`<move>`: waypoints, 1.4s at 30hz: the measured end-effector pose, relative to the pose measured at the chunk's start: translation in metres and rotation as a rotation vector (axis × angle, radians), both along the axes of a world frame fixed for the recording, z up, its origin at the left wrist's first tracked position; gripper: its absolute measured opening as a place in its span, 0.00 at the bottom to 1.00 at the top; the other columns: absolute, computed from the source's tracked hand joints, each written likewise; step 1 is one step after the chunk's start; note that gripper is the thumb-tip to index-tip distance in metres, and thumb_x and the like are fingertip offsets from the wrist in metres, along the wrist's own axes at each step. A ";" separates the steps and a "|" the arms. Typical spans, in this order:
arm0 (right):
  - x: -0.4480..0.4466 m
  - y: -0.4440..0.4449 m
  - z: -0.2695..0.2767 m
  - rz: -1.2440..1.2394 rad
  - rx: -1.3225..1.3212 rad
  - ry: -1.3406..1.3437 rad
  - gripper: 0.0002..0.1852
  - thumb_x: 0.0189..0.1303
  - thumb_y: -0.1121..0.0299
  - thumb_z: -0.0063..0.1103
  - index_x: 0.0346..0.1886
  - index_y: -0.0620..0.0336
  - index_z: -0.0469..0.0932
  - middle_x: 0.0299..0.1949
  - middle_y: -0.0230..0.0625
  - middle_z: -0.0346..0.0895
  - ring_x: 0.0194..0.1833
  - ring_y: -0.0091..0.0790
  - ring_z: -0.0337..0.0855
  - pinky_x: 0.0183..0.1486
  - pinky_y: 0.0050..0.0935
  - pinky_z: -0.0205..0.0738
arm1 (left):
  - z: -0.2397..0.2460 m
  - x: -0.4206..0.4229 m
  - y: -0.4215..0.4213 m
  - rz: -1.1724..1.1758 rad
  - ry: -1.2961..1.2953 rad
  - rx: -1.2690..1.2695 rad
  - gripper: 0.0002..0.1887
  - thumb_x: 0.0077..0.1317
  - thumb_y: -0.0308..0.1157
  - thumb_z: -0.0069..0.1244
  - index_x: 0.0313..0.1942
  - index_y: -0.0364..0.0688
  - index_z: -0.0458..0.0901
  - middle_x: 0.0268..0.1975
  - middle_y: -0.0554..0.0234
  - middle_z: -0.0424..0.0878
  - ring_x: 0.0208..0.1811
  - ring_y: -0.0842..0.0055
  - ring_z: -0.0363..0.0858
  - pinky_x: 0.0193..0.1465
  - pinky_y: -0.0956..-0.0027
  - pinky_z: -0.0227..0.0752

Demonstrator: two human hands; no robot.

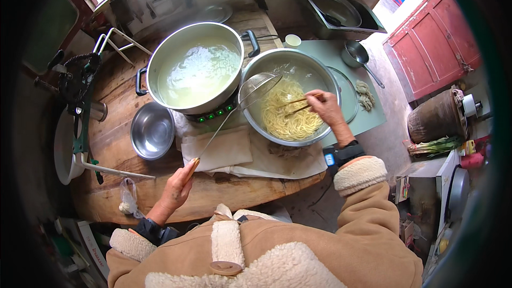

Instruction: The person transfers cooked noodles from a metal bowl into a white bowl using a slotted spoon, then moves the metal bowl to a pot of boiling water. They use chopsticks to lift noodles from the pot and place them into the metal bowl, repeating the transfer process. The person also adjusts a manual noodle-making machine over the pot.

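Note:
My left hand [177,188] is wrapped around the wooden handle of a wire-mesh strainer [256,86]. The strainer's basket rests over the left rim of a wide metal basin [253,122]. Pale yellow noodles [290,122] lie in water inside that basin. Above them, my right hand [324,106] grips wooden chopsticks [298,102], whose tips reach into the noodles. Left of the basin a large two-handled pot [153,76] of cloudy, rippling water sits on an electric cooker [218,114] with lit green indicators.
An empty steel bowl [152,130] stands on the wooden table [116,144], with a hand-cranked machine [82,76] to its left. A glass lid [348,96], a saucepan [355,54], a cup [293,41] and a rag [365,96] lie right of the basin. Folded cloth [218,150] lies before the cooker.

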State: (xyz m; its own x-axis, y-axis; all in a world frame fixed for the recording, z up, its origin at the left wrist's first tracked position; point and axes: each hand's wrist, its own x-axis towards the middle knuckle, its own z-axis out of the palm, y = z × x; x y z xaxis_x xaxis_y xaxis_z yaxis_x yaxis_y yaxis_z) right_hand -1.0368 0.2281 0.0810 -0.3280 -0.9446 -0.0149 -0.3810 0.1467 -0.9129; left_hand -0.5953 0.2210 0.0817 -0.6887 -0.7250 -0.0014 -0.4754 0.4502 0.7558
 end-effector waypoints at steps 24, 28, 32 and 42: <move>-0.025 0.026 -0.033 -0.634 -0.223 -0.580 0.10 0.56 0.69 0.50 0.37 0.66 0.75 0.25 0.41 0.77 0.20 0.27 0.77 0.22 0.22 0.74 | -0.008 0.012 -0.019 -0.049 0.019 0.041 0.27 0.54 0.16 0.44 0.56 0.36 0.62 0.53 0.50 0.70 0.54 0.63 0.69 0.56 0.71 0.61; 0.004 0.002 -0.066 -0.677 -0.217 -0.533 0.11 0.56 0.69 0.49 0.38 0.67 0.74 0.24 0.42 0.75 0.20 0.28 0.76 0.22 0.22 0.74 | -0.012 0.013 -0.024 -0.069 0.027 0.044 0.27 0.54 0.16 0.44 0.56 0.35 0.62 0.53 0.50 0.70 0.54 0.64 0.70 0.56 0.71 0.61; -0.010 -0.012 -0.060 -0.762 -0.437 -0.629 0.11 0.56 0.69 0.50 0.38 0.66 0.75 0.26 0.42 0.77 0.23 0.30 0.78 0.27 0.24 0.75 | -0.012 0.014 -0.030 -0.095 0.050 -0.057 0.28 0.54 0.17 0.44 0.57 0.40 0.62 0.43 0.48 0.74 0.40 0.61 0.74 0.45 0.71 0.67; 0.014 0.020 -0.065 -0.688 -0.172 -0.554 0.11 0.56 0.68 0.51 0.36 0.68 0.74 0.26 0.43 0.77 0.22 0.30 0.79 0.24 0.24 0.76 | -0.012 0.018 -0.037 -0.117 0.025 0.064 0.27 0.54 0.16 0.43 0.57 0.36 0.61 0.52 0.48 0.70 0.53 0.62 0.70 0.54 0.71 0.62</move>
